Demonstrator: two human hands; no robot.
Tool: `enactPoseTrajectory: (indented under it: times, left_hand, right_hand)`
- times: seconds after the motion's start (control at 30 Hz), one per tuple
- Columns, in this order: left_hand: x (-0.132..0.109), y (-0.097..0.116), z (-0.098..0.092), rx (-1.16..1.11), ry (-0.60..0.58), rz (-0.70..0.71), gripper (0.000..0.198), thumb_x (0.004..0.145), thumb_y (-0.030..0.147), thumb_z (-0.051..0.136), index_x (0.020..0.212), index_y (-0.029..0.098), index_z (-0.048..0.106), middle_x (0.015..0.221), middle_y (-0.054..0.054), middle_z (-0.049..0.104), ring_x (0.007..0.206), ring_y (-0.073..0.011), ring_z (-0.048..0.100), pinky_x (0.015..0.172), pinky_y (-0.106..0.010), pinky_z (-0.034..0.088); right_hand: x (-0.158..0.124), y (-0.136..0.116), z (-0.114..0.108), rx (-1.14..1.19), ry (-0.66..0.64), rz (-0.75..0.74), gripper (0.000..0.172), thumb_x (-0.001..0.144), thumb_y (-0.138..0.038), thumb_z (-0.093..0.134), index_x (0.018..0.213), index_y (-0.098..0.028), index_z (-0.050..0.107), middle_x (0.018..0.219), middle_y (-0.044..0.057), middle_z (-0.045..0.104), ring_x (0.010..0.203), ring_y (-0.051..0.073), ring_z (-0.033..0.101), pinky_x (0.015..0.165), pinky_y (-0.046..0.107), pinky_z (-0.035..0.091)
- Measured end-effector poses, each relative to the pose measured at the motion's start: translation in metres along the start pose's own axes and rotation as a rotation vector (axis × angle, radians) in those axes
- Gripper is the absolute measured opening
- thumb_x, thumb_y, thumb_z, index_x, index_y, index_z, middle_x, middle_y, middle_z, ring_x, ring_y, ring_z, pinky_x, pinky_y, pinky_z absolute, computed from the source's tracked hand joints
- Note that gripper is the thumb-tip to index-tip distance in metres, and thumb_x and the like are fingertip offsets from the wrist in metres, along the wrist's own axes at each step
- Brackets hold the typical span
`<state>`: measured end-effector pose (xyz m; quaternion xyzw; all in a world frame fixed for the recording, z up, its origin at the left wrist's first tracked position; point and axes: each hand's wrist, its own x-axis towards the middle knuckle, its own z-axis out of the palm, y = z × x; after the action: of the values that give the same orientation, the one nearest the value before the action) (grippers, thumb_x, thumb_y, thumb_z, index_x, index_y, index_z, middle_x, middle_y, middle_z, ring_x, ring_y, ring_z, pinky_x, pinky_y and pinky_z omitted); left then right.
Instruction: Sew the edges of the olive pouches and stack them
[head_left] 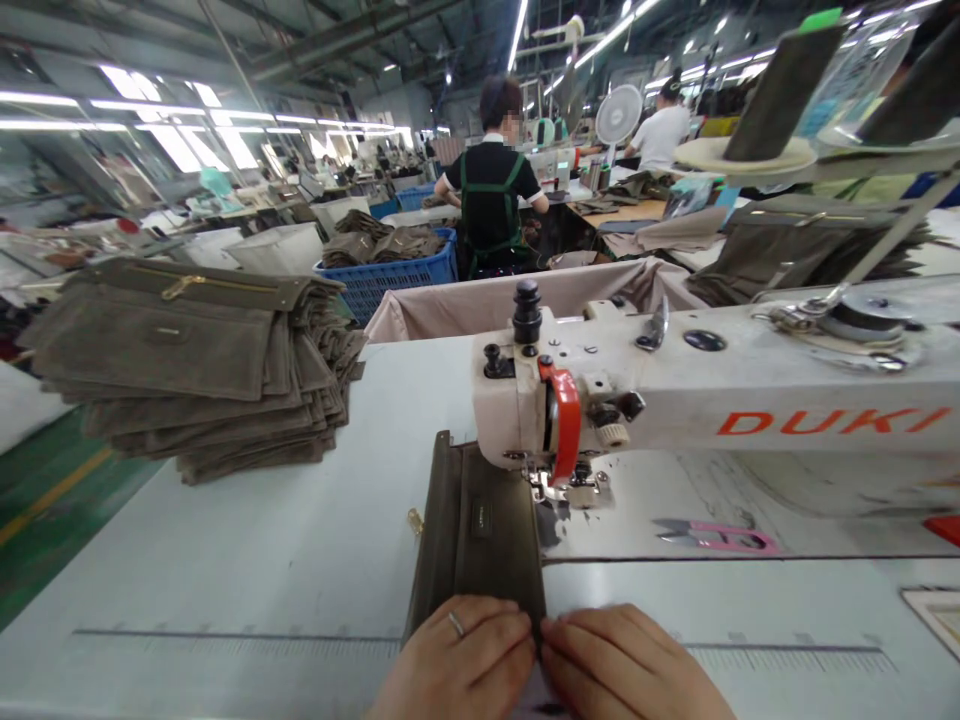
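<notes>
An olive-brown fabric bag panel [499,545] lies lengthwise on the sewing table, with a small label on it and a gold zipper pull [415,520] sticking out at its left edge. Its far right edge reaches the presser foot [570,487] of a white sewing machine [675,390]. My left hand [461,655], a ring on one finger, is closed on the panel's near end. Against the near right corner, my right hand [626,660] has its fingers pressed together, gripping the edge. Both sets of fingertips almost meet, and the bit between them is partly hidden.
A tall stack of similar panels [195,370] stands at the left. Pink-handled thread snips [716,535] lie right of the needle area. A ruler scale [247,643] runs along the front. Beyond are a cloth-lined trough [450,305], a blue basket [390,275] and a co-worker [491,190].
</notes>
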<state>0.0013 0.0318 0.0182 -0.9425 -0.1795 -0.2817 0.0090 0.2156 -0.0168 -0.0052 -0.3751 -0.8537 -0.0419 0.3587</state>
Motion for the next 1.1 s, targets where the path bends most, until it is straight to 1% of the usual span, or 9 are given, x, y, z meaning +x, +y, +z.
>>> enactPoseTrajectory:
  times: [0.07, 0.17, 0.27, 0.43, 0.53, 0.7, 0.83, 0.97, 1.1]
  left_hand:
    - [0.001, -0.008, 0.005, -0.007, -0.015, 0.005, 0.027, 0.099, 0.013, 0.038, 0.097, 0.013, 0.064, 0.095, -0.004, 0.07, 0.087, -0.015, 0.065, 0.079, -0.024, 0.056]
    - [0.001, -0.018, 0.011, -0.044, -0.113, -0.016, 0.024, 0.097, 0.012, 0.039, 0.103, 0.014, 0.062, 0.101, -0.005, 0.069, 0.093, -0.0163, 0.064, 0.085, -0.026, 0.055]
    - [0.004, -0.027, 0.01, -0.096, -0.194, -0.037, 0.024, 0.095, 0.015, 0.042, 0.11, 0.017, 0.06, 0.105, -0.005, 0.067, 0.098, -0.0159, 0.063, 0.09, -0.027, 0.053]
    - [0.018, -0.038, 0.003, -0.12, -0.272, -0.069, 0.026, 0.094, 0.012, 0.043, 0.117, 0.014, 0.056, 0.111, -0.006, 0.065, 0.104, -0.0164, 0.06, 0.097, -0.031, 0.05]
    - [0.022, -0.045, 0.006, -0.138, -0.321, -0.102, 0.026, 0.094, 0.01, 0.045, 0.117, 0.014, 0.055, 0.113, -0.005, 0.064, 0.104, -0.0164, 0.059, 0.098, -0.031, 0.049]
    - [0.025, -0.061, 0.017, -0.12, -0.301, -0.125, 0.028, 0.092, 0.007, 0.047, 0.117, 0.017, 0.056, 0.116, -0.003, 0.064, 0.108, -0.0152, 0.058, 0.101, -0.031, 0.047]
    - [0.035, -0.072, 0.016, -0.089, -0.284, -0.123, 0.028, 0.088, 0.005, 0.051, 0.114, 0.015, 0.058, 0.114, -0.005, 0.065, 0.106, -0.0167, 0.06, 0.099, -0.032, 0.048]
    - [0.05, -0.08, 0.014, -0.041, -0.284, -0.119, 0.023, 0.088, 0.005, 0.054, 0.106, 0.015, 0.061, 0.109, -0.005, 0.067, 0.102, -0.0164, 0.062, 0.096, -0.03, 0.049]
    - [0.057, -0.09, 0.017, 0.029, -0.269, -0.113, 0.018, 0.089, 0.009, 0.056, 0.103, 0.016, 0.064, 0.103, -0.004, 0.07, 0.098, -0.0165, 0.064, 0.094, -0.029, 0.049]
  right_hand:
    - [0.005, 0.005, 0.002, -0.008, 0.017, 0.009, 0.028, 0.099, -0.021, 0.039, 0.102, -0.019, 0.068, 0.098, 0.001, 0.072, 0.084, 0.013, 0.065, 0.075, 0.026, 0.054]
    - [0.015, 0.011, 0.002, -0.029, 0.009, 0.003, 0.032, 0.1, -0.018, 0.036, 0.101, -0.018, 0.068, 0.095, 0.002, 0.072, 0.08, 0.014, 0.064, 0.073, 0.026, 0.054]
    - [0.023, 0.016, 0.001, -0.015, 0.002, 0.025, 0.034, 0.099, -0.016, 0.034, 0.102, -0.018, 0.067, 0.094, 0.003, 0.072, 0.08, 0.015, 0.064, 0.073, 0.027, 0.054]
    - [0.027, 0.024, 0.002, 0.047, -0.11, 0.082, 0.027, 0.091, -0.015, 0.046, 0.111, -0.017, 0.065, 0.104, 0.006, 0.07, 0.084, 0.019, 0.062, 0.073, 0.032, 0.055]
    - [0.032, 0.029, 0.004, 0.055, -0.151, 0.119, 0.028, 0.089, -0.014, 0.05, 0.113, -0.016, 0.063, 0.108, 0.006, 0.068, 0.085, 0.021, 0.061, 0.074, 0.034, 0.055]
    - [0.044, 0.038, 0.006, 0.048, -0.171, 0.157, 0.028, 0.088, -0.01, 0.05, 0.112, -0.015, 0.062, 0.106, 0.007, 0.067, 0.089, 0.023, 0.061, 0.079, 0.038, 0.055]
    - [0.047, 0.049, 0.01, 0.033, -0.202, 0.221, 0.029, 0.087, -0.012, 0.051, 0.114, -0.017, 0.062, 0.104, 0.008, 0.066, 0.095, 0.025, 0.059, 0.083, 0.043, 0.054]
    - [0.047, 0.057, 0.016, -0.022, -0.237, 0.25, 0.03, 0.089, -0.015, 0.05, 0.116, -0.016, 0.061, 0.104, 0.012, 0.065, 0.095, 0.028, 0.059, 0.081, 0.046, 0.053]
    - [0.047, 0.06, 0.019, -0.063, -0.227, 0.284, 0.033, 0.09, -0.018, 0.049, 0.121, -0.017, 0.058, 0.106, 0.015, 0.063, 0.094, 0.03, 0.059, 0.076, 0.047, 0.054]
